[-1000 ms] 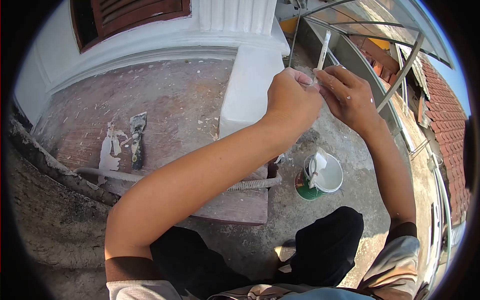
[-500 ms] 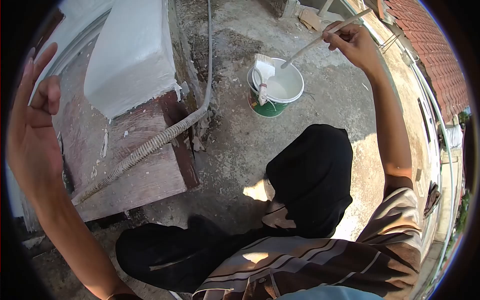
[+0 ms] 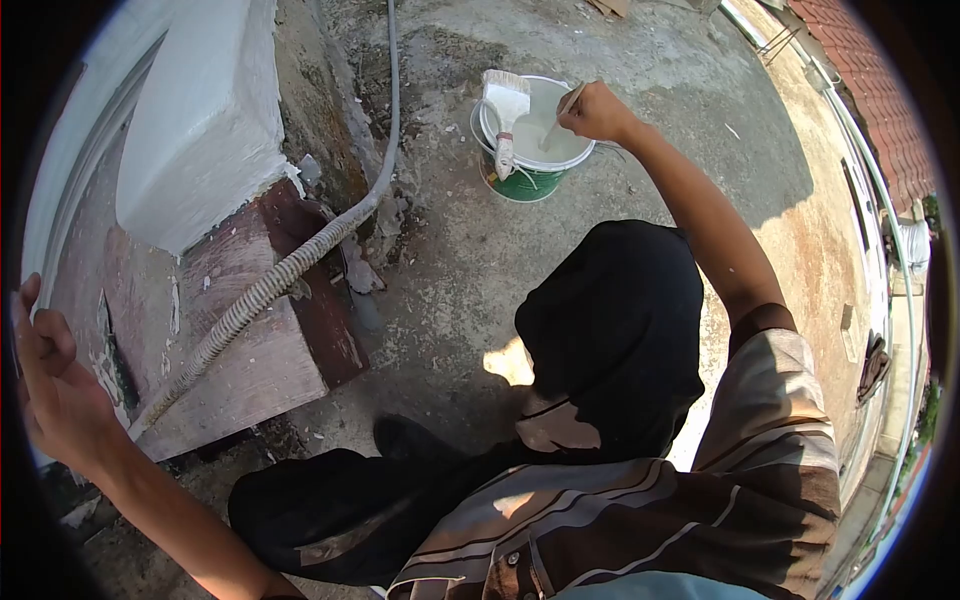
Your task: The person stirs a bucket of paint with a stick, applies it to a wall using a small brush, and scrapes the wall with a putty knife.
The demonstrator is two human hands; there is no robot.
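My right hand [image 3: 597,111] is closed round a pale stick [image 3: 552,136], whose lower end stands in the whitish liquid inside a green and white bucket [image 3: 528,188]. Most of the stick's upper part is hidden by the hand. A wide paintbrush [image 3: 505,115] with pale bristles and a paint-smeared handle rests across the bucket's left rim. At the far left, my left hand [image 3: 65,400] is raised with nothing visible in it, its fingers apart and partly bent, beside the white-painted wall and the reddish ledge.
A ribbed grey hose [image 3: 265,300] crosses the worn reddish ledge [image 3: 265,365] and runs up along the wall base. White-painted masonry [image 3: 205,130] stands above the ledge. Rough concrete floor [image 3: 430,270] surrounds the bucket. Red roof tiles [image 3: 865,95] and pipes lie beyond the right edge.
My right hand has moved down and left to the bucket, bringing the stick steeper and deeper into it. My left hand has lowered at the left edge. The view has shifted slightly.
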